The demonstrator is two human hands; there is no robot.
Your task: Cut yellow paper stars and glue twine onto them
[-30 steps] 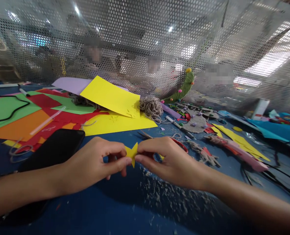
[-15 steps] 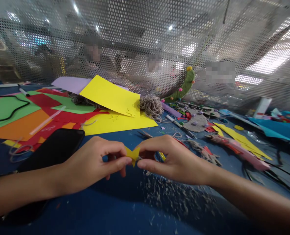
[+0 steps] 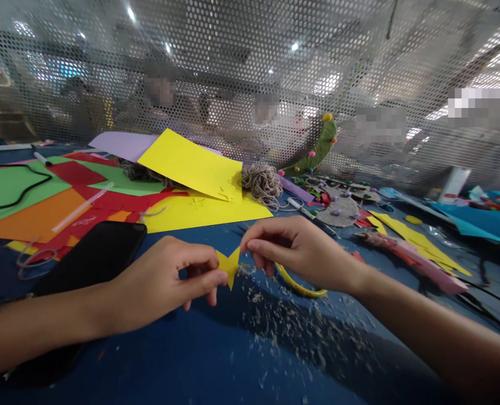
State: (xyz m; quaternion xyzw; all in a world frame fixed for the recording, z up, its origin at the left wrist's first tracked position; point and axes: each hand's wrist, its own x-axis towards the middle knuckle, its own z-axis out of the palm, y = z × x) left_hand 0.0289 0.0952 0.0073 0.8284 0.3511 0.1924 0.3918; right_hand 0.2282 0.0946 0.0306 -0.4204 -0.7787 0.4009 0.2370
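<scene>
A small yellow paper star (image 3: 230, 268) is held upright just above the blue table (image 3: 182, 360). My left hand (image 3: 178, 275) pinches its left side between thumb and fingers. At the star's upper right point, my right hand (image 3: 290, 244) has its thumb and forefinger closed on the tip. Under the right hand lies a yellow ring-shaped handle (image 3: 303, 289), partly hidden by the palm. Grey fibre scraps (image 3: 284, 326) are scattered over the table below the right hand.
A black phone (image 3: 102, 253) lies by my left wrist. Behind are yellow paper sheets (image 3: 191, 163), coloured paper pieces (image 3: 43, 214) and a grey yarn bundle (image 3: 262, 183). A pen (image 3: 311, 216), felt pieces (image 3: 338, 208) and a pink roll (image 3: 419, 261) lie right. A perforated screen (image 3: 241, 67) stands behind.
My right hand has risen slightly, from the star's right side to its upper right point. More of the star and the yellow handle now shows. My left hand has stayed put.
</scene>
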